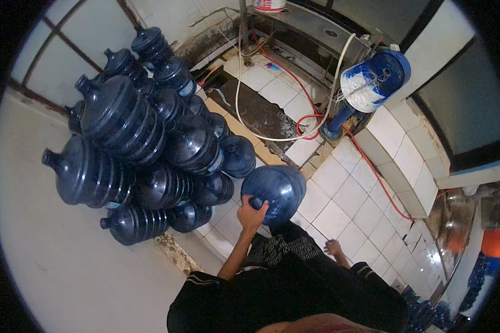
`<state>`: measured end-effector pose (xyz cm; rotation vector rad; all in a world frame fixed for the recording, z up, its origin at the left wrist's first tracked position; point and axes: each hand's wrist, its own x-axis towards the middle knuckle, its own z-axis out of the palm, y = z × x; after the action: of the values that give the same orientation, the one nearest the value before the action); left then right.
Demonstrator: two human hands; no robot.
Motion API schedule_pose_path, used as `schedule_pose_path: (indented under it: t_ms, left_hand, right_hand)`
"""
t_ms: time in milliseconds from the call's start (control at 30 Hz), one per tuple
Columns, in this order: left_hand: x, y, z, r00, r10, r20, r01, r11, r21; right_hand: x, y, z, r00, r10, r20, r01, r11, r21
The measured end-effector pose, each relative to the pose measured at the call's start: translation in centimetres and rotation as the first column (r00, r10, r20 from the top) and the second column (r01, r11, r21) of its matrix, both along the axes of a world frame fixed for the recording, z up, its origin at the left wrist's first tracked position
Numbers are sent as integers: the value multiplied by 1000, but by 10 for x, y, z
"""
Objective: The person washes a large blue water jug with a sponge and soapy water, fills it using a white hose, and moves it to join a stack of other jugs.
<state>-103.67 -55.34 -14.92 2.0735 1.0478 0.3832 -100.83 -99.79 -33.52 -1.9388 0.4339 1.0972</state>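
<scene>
My left hand (251, 213) grips a large blue plastic water jug (281, 189) by its neck. The jug is in front of my legs, with its neck towards me; whether its base touches the floor I cannot tell. Down at my right side, my right hand (333, 247) hangs over the floor tiles, away from the jug. It holds nothing that I can make out, and its fingers look partly curled. Just left of the held jug, a tall stack of similar water jugs (123, 120) leans up against the wall, most lying on their sides.
A brown floor channel (258, 108) runs beyond the jugs. A red hose (371, 172) and a cream hose (238, 91) cross the white tiles (333, 208). At right stand a blue pipe with a string-wrapped bucket (364, 85) and a tiled step (393, 154). A metal counter (312, 27) is at the back.
</scene>
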Motion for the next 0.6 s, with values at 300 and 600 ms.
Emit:
schedule_pose_path:
  t_ms: [300, 600]
  left_hand:
    - [160, 11, 122, 787, -241, 568, 63, 947, 314]
    - [285, 50, 207, 531, -137, 836, -17, 985, 172]
  right_hand:
    - [193, 133, 51, 822, 11, 570, -130, 977, 169]
    - [351, 241, 178, 764, -160, 625, -159, 892, 423]
